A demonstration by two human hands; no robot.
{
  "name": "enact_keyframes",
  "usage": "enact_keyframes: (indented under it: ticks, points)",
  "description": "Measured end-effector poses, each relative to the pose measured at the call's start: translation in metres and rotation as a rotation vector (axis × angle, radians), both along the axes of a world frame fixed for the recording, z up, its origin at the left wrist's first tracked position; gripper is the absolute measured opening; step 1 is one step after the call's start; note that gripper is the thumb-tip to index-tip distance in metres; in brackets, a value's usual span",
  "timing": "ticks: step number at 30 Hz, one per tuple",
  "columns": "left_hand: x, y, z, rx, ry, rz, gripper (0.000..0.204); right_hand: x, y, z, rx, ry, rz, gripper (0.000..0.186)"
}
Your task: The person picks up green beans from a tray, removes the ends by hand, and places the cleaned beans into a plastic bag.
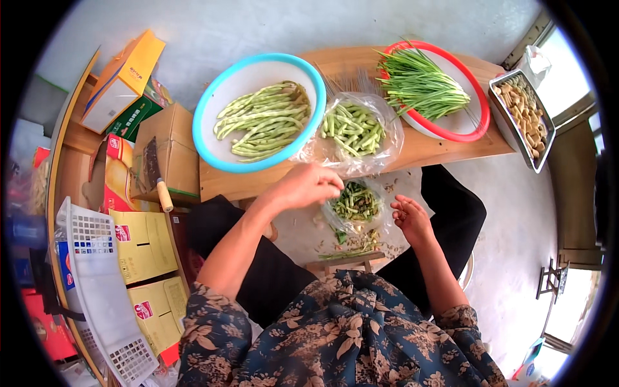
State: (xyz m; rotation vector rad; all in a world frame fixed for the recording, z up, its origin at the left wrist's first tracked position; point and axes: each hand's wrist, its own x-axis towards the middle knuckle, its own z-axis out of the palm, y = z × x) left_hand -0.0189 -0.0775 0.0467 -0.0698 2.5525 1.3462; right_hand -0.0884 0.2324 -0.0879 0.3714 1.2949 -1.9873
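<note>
My left hand [308, 185] hovers with fingers curled just below the low wooden table's [425, 149] front edge, fingertips near a clear bag of bean trimmings [356, 202] on the floor; I cannot tell whether it pinches a bean piece. My right hand [411, 218] rests open, palm up, to the right of that bag. On the table sit a blue-rimmed white basin [225, 155] of whole green beans [264, 121] and a clear bag of cut bean pieces [353, 129].
A red-rimmed white basin [459, 122] holds thin green stalks. A metal tray [527, 115] of pale peanuts lies at the right. Cardboard boxes [169, 151] and a white plastic basket [97, 284] crowd the left. Bean scraps [361, 244] litter the floor between my knees.
</note>
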Motion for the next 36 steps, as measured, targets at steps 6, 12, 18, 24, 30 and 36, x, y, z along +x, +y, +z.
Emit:
enact_keyframes:
  ticks: [6,12,18,24,30,36]
  points:
    - [-0.047,-0.087,-0.015,-0.35,0.492,0.265,0.006,0.001,-0.009,-0.001,0.038,0.005,0.046,0.021]
    - [-0.088,-0.157,-0.084,-0.758,0.463,0.335,0.018,0.005,-0.009,0.0,0.052,-0.017,0.055,0.021]
    - [-0.097,-0.168,-0.096,-0.86,0.23,0.31,0.015,0.005,-0.005,0.0,0.075,-0.035,0.035,0.019]
    - [-0.073,-0.147,-0.038,-0.672,0.426,0.379,0.01,0.003,-0.013,0.009,0.094,0.059,0.088,0.022]
    - [-0.046,-0.06,0.045,-0.382,0.723,0.371,0.014,-0.007,-0.051,0.071,0.114,0.521,0.195,0.026]
    - [-0.019,0.037,0.058,0.13,0.61,0.388,0.018,-0.004,-0.103,0.185,-0.045,0.785,0.034,0.033]
